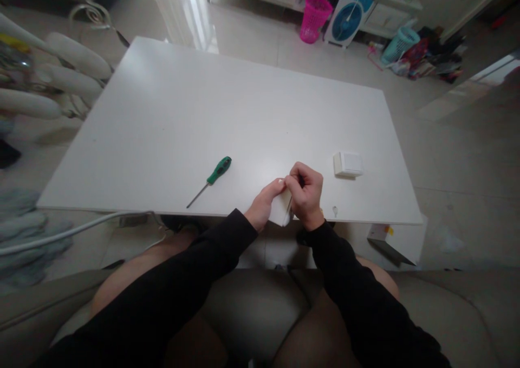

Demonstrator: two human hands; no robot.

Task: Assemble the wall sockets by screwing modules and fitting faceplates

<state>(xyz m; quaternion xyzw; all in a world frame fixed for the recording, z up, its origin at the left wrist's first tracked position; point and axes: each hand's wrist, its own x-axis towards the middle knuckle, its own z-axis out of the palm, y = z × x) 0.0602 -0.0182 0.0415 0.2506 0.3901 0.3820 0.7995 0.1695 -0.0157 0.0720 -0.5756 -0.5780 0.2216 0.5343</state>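
My left hand (265, 201) is closed around a small white box-shaped piece (278, 210) at the table's near edge, its thumb lying along the top. My right hand (306, 189) is curled tightly, fingertips pinched at the upper corner of that piece, meeting the left thumb. Whatever sits between those right fingers is hidden. To the left of both hands lies a screwdriver (220, 170) with a green and black handle, its tip toward the near edge. A white block-like box (348, 164) stands to the right. Close to my right wrist is a tiny metallic-looking item (335, 211), too small to name.
The white table (227, 97) spans the view, its near edge just above my knees. A white cable (81, 237) runs past the left corner. Beyond the table are a pink basket (315, 18), a blue and white fan (348, 18) and a teal basket (400, 44).
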